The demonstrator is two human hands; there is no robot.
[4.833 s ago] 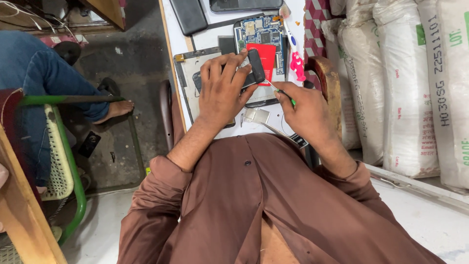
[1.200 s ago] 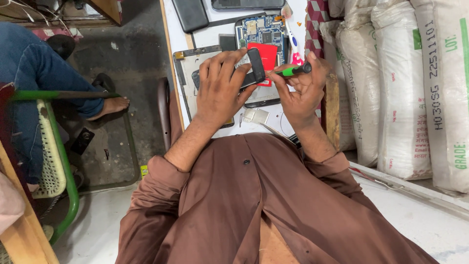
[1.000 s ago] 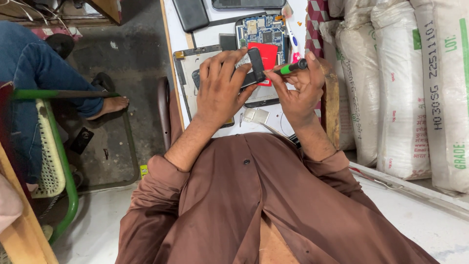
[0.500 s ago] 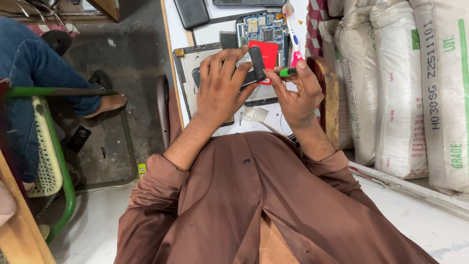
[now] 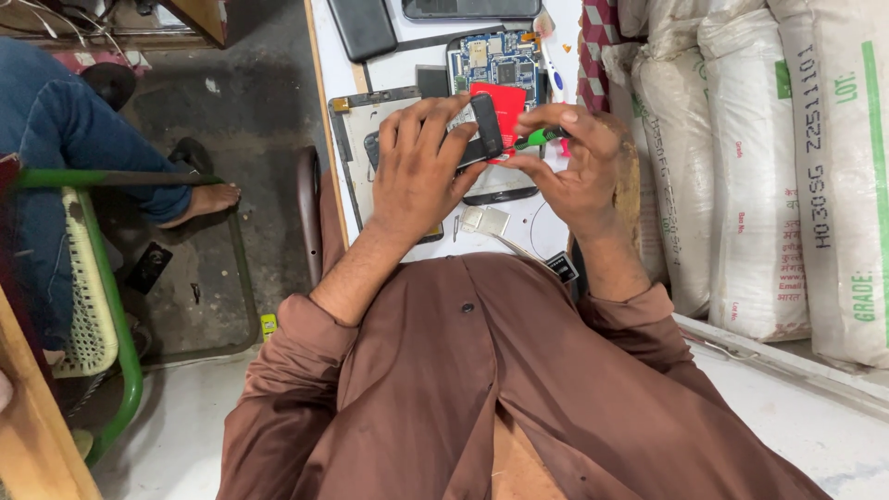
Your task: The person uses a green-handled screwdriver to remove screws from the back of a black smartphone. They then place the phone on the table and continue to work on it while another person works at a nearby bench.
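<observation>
Small black slab-shaped part (image 5: pixel 485 130), held up over the white workbench (image 5: pixel 407 69), above an opened device back (image 5: pixel 394 157). Gripped by the left hand (image 5: pixel 421 167), fingers curled over the top and thumb beneath, clamped tight on it, probably to keep it from twisting under the tool. Tilted on edge toward the right side, apparently so that one end faces the tool. Green-handled tool (image 5: pixel 535 139) pinched between thumb and fingertips of the right hand (image 5: pixel 574 171), tip set against the lower end of the part; exact point of contact too small to tell. Both hands close together, nearly touching, likely for steadiness. Behind them, a blue circuit board (image 5: pixel 495 60) with a red piece (image 5: pixel 500 100) lying on it, plus dark flat covers (image 5: pixel 363 28) farther up the bench. White sacks (image 5: pixel 759 167) stacked just right of the bench. Another person's leg in blue trousers (image 5: pixel 65 130) at left, well apart.
</observation>
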